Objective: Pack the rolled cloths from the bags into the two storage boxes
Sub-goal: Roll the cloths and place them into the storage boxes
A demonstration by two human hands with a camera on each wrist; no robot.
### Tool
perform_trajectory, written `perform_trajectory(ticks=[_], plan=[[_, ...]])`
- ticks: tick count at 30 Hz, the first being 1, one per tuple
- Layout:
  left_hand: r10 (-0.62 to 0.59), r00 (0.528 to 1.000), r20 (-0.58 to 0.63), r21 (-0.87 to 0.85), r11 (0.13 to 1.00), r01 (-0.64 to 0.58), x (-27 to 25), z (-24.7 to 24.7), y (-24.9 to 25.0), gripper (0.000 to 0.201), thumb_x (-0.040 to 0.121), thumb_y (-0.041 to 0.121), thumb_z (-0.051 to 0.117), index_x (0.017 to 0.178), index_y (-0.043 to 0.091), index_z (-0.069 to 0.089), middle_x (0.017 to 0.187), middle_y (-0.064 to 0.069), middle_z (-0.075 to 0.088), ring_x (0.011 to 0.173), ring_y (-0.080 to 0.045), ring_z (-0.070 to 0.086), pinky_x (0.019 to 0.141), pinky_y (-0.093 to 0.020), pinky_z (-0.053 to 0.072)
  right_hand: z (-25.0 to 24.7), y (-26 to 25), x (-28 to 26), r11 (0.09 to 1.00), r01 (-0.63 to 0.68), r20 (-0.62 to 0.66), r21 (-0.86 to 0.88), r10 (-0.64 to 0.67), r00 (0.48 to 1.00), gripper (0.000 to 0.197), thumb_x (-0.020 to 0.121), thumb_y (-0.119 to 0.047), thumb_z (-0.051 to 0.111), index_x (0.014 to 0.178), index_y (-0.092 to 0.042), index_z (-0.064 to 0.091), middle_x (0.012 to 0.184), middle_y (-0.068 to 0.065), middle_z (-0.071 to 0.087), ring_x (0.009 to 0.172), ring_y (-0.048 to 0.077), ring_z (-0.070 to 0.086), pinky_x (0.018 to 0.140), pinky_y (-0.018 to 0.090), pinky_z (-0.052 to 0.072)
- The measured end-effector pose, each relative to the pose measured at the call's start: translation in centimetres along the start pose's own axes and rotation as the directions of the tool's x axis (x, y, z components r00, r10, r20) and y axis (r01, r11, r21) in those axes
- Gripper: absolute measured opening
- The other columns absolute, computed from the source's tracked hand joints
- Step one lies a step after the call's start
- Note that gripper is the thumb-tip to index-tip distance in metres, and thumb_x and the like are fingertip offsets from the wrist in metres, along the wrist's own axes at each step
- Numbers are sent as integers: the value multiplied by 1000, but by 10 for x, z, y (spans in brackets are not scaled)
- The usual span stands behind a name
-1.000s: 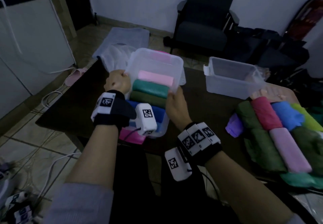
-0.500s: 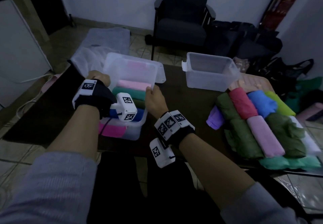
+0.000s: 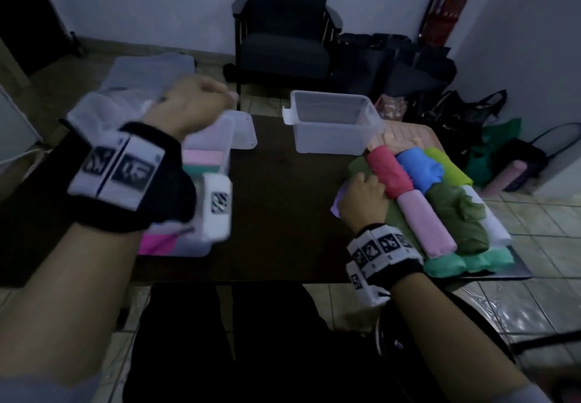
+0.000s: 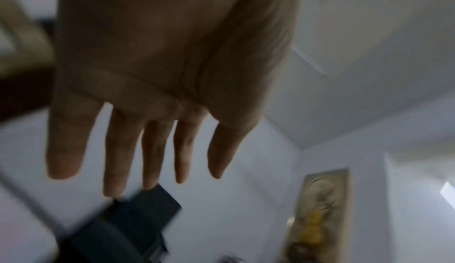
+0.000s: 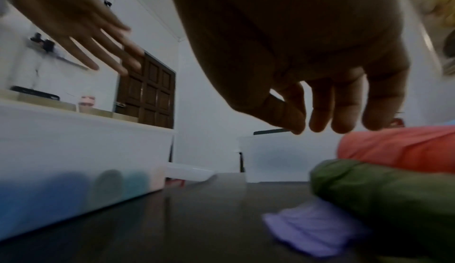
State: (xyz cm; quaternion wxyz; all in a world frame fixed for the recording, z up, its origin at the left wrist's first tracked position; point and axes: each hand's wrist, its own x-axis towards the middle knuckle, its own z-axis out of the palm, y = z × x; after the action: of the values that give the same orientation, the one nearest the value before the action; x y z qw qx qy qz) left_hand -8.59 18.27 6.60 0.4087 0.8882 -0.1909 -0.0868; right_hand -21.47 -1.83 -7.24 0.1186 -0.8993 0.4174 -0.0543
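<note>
Your hands over the counter (image 3: 276, 201)
Left hand (image 3: 188, 104) hangs empty, fingers straight; right hand (image 3: 363, 200), fingers loosely curled, holds nothing above the green roll (image 5: 384, 185).

Dim and bluish throughout, with muted colours and no hard shadows. Heavily motion-smeared on the left hand (image 3: 188, 100) in the head view and its fingers (image 4: 118, 150) in the left wrist view; sharper on the right hand (image 3: 361, 201). Strongly bent at the edges, wide-angle, with the storage box (image 5: 81, 162) soft and blurred.
</note>
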Motion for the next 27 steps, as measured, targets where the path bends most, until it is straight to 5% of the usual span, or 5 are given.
perform_trajectory(ticks=[3,6,10,15,27], plan=[[28,941,337,-81,997,0,-44,54,14,30,95,33,48,122,23,55,112,8,51,104,-10,46,86,-29,34,1,36,10,990,-120,-35,-78,118,992,37,93,-14,45,127,0,39,133,21,39,124,36,39,92,42,40],[-101,874,475,58,995,83,-61,109,-15,50,93,40,51,137,17,44,138,-1,46,123,-16,45,95,-26,33,7,62,18,974,-149,38,-168,158,987,42,92,-23,51,129,-3,44,133,17,42,123,35,42,90,43,42],[-347,830,436,304,925,227,-65,152,-66,76,93,50,45,151,16,8,157,-10,8,144,-29,11,116,-42,16,21,69,24,958,-75,105,-275,108,989,44,87,-33,56,122,-6,55,127,16,48,119,35,44,89,39,42],[-338,865,371,503,856,119,-68,172,-108,73,94,58,25,151,22,-6,155,-9,-22,143,-29,-18,117,-46,-5,31,59,24,958,-113,52,-264,132,990,44,88,-29,52,122,-2,53,124,18,49,115,35,44,92,36,35],[-180,962,206,577,816,29,-80,191,-135,67,93,61,13,150,28,-2,158,-3,-10,145,-24,-11,117,-45,-4,23,50,14,982,-132,97,-133,145,985,56,87,-28,61,130,-3,37,133,24,41,123,40,41,97,43,37]])
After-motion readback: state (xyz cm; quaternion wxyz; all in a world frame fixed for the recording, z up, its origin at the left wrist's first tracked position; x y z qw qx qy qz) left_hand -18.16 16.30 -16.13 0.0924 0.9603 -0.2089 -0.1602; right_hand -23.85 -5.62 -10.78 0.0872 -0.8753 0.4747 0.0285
